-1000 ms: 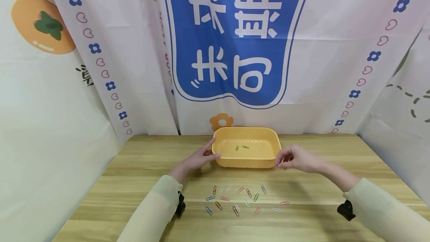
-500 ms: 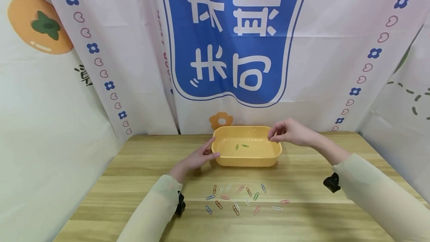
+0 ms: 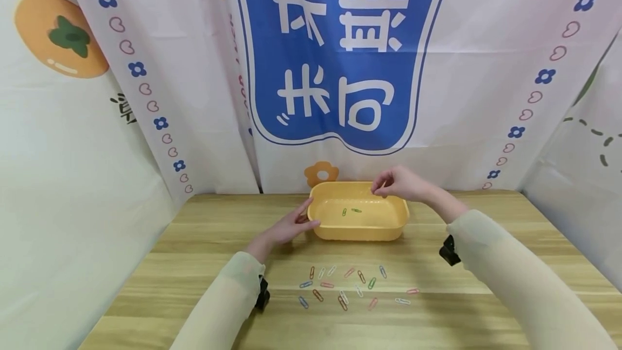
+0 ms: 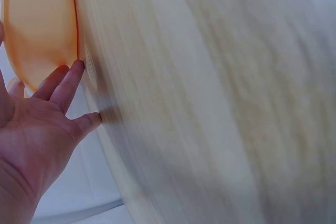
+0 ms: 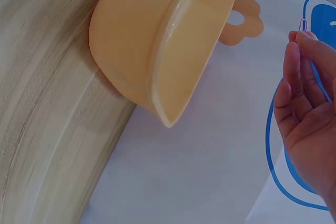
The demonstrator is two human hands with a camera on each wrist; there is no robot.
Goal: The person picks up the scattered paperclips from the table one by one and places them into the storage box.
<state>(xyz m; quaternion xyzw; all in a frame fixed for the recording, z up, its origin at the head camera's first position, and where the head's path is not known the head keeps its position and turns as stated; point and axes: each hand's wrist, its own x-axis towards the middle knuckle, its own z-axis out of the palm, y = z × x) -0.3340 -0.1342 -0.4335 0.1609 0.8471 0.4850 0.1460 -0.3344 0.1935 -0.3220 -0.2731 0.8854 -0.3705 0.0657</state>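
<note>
A yellow plastic basin [image 3: 359,234] stands at the table's back edge, with two green paper clips [image 3: 356,210] on its floor. My left hand [image 3: 290,227] rests against the basin's left end; in the left wrist view its fingers [image 4: 65,88] are extended and touch the wall. Over the basin's right back part, my right hand [image 3: 399,183] is raised. Between thumb and fingertips it pinches a pink paper clip [image 5: 303,24], whose looped end sticks out in the right wrist view.
Several loose paper clips [image 3: 328,285] in red, white, blue, pink and green lie spread on the wooden table [image 3: 204,263] in front of the basin. A printed white cloth [image 3: 452,139] hangs right behind the table.
My right hand has risen from beside the basin's front right corner and moved left over its inside, carrying the clip. The left hand stays at the basin's left end.
</note>
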